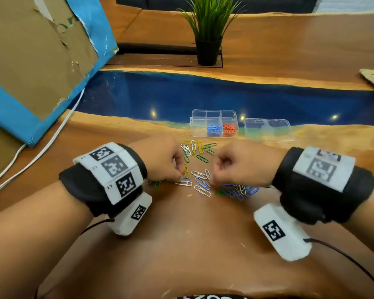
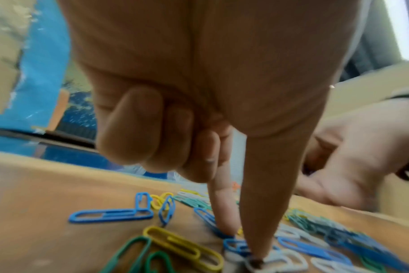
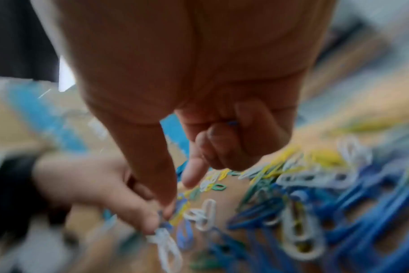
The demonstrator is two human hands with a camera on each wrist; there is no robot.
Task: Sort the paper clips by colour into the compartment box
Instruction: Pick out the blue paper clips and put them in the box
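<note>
Nearest the person, both wrists hover low over a wooden table (image 1: 192, 244), and the scatter of paper clips lies just beyond and between the knuckles. The left hand (image 1: 160, 160) has its outer fingers curled in, while index finger (image 2: 222, 208) and thumb reach down and press on a white paper clip (image 1: 184, 183) and a blue one touching it; whether the pair is pinched or only pinned I cannot tell. That white clip lies flat, its long axis running roughly left to right, directly under the left fingertips, so the left hand is clearly nearer to it.

The right hand (image 1: 242, 165) is bunched, with a sliver of blue showing inside the curled fingers in the right wrist view, probably clips already gathered; its thumb and forefinger point down toward the clips, though blur hides any contact. Just right of it sits a dense heap of blue paper clips (image 1: 238, 190), mixed with white and green.

Farther out lie yellow, white and green clips (image 1: 194, 149), mostly pointing away from the person. Beyond them stands the clear compartment box (image 1: 214, 114), with blue clips in 1 cell and red ones in the next. Its lid (image 1: 268, 128) rests just to the right.
</note>
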